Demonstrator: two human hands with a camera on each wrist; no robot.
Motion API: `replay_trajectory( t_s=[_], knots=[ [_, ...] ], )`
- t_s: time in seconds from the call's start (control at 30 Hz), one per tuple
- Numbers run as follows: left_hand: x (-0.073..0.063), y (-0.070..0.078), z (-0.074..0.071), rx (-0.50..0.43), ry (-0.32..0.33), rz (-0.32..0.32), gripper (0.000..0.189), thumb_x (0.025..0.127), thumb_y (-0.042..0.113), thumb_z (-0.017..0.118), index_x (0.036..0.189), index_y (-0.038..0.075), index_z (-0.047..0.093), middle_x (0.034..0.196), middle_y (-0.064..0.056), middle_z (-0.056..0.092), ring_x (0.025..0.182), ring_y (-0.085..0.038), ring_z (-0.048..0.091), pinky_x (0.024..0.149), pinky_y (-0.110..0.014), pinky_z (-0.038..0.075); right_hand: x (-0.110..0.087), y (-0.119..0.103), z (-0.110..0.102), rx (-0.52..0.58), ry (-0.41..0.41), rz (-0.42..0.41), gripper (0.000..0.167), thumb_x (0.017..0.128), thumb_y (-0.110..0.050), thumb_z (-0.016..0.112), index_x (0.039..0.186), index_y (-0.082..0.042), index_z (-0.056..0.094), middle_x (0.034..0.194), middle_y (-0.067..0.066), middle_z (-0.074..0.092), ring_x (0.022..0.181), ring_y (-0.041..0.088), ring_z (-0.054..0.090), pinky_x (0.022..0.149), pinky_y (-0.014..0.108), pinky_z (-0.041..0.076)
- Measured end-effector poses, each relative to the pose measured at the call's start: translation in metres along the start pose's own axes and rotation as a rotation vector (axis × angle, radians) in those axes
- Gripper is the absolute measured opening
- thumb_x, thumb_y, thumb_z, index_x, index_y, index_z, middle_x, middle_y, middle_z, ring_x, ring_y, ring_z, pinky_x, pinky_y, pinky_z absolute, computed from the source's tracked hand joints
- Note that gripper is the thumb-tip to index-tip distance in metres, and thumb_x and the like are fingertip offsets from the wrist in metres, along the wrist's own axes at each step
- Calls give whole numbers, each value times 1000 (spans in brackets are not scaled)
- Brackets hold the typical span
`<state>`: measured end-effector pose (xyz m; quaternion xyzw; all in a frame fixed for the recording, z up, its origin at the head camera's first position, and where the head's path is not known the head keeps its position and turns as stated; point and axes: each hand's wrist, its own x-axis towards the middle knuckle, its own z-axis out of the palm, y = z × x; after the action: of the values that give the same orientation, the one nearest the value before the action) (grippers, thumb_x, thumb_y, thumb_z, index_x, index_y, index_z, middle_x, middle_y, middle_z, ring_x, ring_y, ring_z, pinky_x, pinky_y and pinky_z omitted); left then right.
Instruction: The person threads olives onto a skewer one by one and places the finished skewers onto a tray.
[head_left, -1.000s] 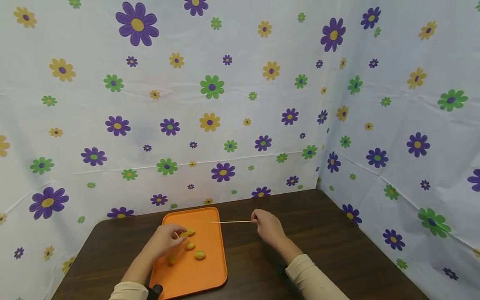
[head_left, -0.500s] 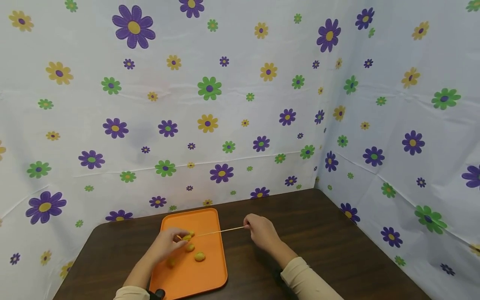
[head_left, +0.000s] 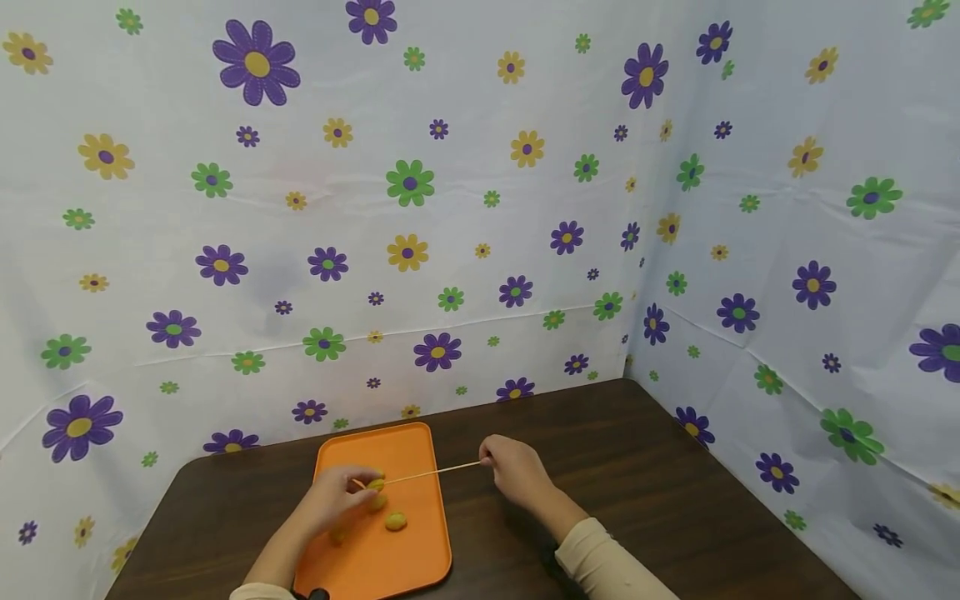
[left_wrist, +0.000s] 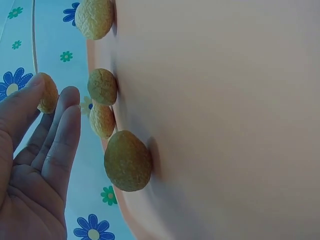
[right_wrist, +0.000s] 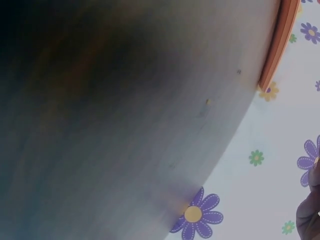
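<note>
Between thumb and fingers, my left hand pinches a small wrinkled yellow fruit above the orange tray. A thin wooden skewer stretches from my right hand to that fruit. Its tip meets the fruit's side; how deep it goes cannot be told. My right fingers grip the skewer's far end, right of the tray. Other fruits lie on the tray: a large one, a rounder one, a paler one and one at the top of the left wrist view.
The tray lies on a dark wooden table, with its raised rim showing in the right wrist view. A white flowered cloth hangs behind the table and along its right side.
My right hand has moved left and slightly toward me, bringing the skewer's tip to the fruit in my left hand. The left hand has stayed nearly in place over the tray.
</note>
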<state>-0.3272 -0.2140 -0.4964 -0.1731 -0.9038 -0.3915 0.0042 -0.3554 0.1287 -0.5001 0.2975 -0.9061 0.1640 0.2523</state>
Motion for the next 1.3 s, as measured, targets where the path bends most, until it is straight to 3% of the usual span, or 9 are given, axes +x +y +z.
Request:
replay_trajectory(
  t_s=[0.23, 0.43, 0.57, 0.7, 1.07, 1.3],
  knots=[
    [-1, 3, 3, 1, 24, -5, 24, 89, 12, 78, 112, 5, 76, 103, -5, 74, 86, -17, 68, 74, -29, 56, 2, -4, 1, -16, -26, 0, 17, 88, -4, 77, 87, -15, 63, 80, -6, 61, 69, 7, 56, 66, 23, 52],
    [-2, 11, -1, -1, 25, 3, 21, 88, 11, 79, 108, 5, 77, 93, 0, 74, 84, -17, 68, 73, -28, 55, 3, -5, -3, 17, -68, 27, 9, 93, -8, 74, 90, -12, 66, 83, -4, 62, 72, 9, 56, 69, 25, 53],
    [-2, 14, -1, 0, 34, 33, 23, 87, 10, 80, 108, 1, 77, 90, 0, 74, 82, -16, 68, 72, -26, 56, 3, -6, -4, 38, -80, 37, 9, 93, -9, 73, 90, -12, 65, 84, -4, 62, 73, 9, 56, 70, 26, 53],
    [-1, 14, 1, 11, 41, 68, 22, 87, 8, 80, 108, -1, 77, 90, 0, 73, 80, -15, 67, 71, -26, 56, 3, -8, -3, 50, -88, 53, 13, 92, -7, 74, 89, -14, 64, 82, -5, 61, 73, 9, 56, 68, 26, 52],
    [-9, 8, 3, 16, 102, 67, 16, 89, 9, 78, 104, 8, 74, 93, 3, 71, 82, -12, 66, 72, -28, 55, -6, -7, -2, 121, -142, 92, 4, 96, -14, 70, 98, -16, 67, 91, -5, 67, 77, 7, 60, 73, 28, 55],
    [-5, 11, 1, 1, 133, 23, 16, 88, 11, 79, 104, 10, 74, 94, 4, 74, 83, -10, 67, 72, -24, 55, -5, 2, -10, 131, -62, 129, 11, 92, -6, 73, 90, -16, 67, 88, -5, 66, 76, 9, 60, 72, 30, 55]
  ],
)
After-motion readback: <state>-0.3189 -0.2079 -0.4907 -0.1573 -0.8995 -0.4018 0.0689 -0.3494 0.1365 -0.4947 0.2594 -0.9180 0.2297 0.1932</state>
